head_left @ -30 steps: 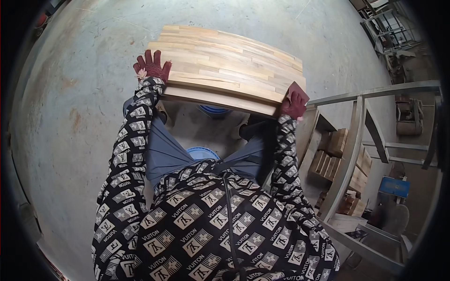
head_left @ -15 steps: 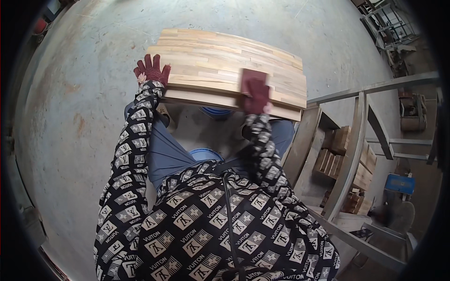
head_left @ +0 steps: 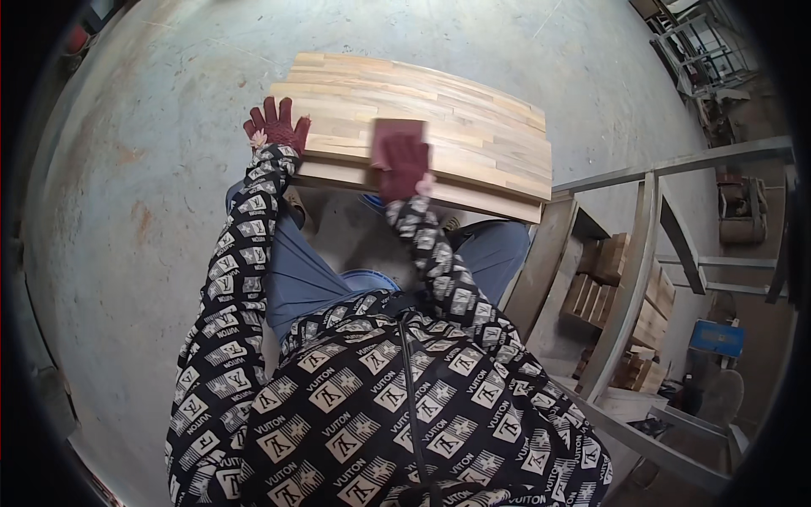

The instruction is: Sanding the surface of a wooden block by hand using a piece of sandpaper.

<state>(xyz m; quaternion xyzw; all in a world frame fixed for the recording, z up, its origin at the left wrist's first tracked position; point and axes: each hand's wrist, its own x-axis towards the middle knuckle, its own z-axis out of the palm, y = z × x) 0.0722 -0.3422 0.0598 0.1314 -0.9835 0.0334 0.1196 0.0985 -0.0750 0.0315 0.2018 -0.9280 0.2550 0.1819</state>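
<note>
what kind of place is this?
Probably a woodworking shop or small timber yard: a jointed wooden panel held by gloved hands over a bare concrete floor, with stacked wood blocks under a metal frame to the right.

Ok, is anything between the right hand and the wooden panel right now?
Nothing visible: the gloved right hand lies flat on top of the wooden panel, pressing a dark red sanding pad against it. The left hand grips the panel's left edge.

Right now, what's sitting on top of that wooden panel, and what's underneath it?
On the wooden panel rests the gloved right hand, pressing a dark red sanding sheet. The left hand grips its left edge. Below, only concrete floor shows; any support is covered.
</note>
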